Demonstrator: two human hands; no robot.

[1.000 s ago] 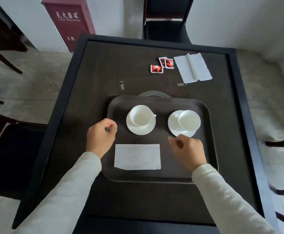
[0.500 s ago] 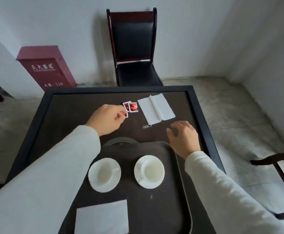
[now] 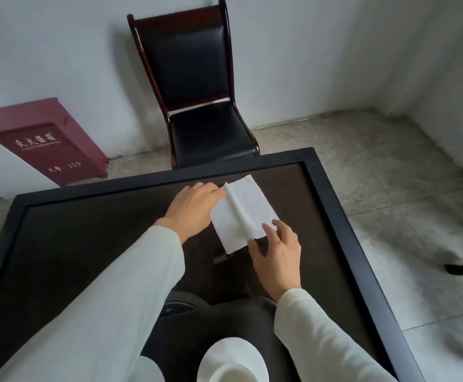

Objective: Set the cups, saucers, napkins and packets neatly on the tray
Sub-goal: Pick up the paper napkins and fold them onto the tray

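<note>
While both hands work at the far side of the dark bench (image 3: pixel 337 224), a white napkin (image 3: pixel 248 209) lies creased on its surface, beyond the tray (image 3: pixel 224 317) and not yet on it. The right hand (image 3: pixel 278 257) appears to pinch the napkin's near corner between thumb and forefingers, with the other fingers loosely spread. The left hand (image 3: pixel 193 208) reaches to the far corner, where a fold of paper stands up against its fingertips. Its fingers are hidden behind the back of the hand, so whether it grips the paper or anything else cannot be told. Nearer the person, at the bottom of the view, a white cup (image 3: pixel 231 374) sits on its saucer (image 3: pixel 224 348) on the tray, and a second piece of white crockery (image 3: pixel 149 368) shows beside it, mostly covered by the left sleeve (image 3: pixel 100 299). The crockery part of the job therefore looks done or close to it. No packets can be seen anywhere, on the bench or on the tray, so their place cannot be judged. Most of the tray lies out of view. What is plainly left is to carry this napkin back and lay it flat and square on the tray, its crease smoothed out. An empty chair (image 3: pixel 197 78) and a red box (image 3: pixel 45 142) stand against the wall behind.
</note>
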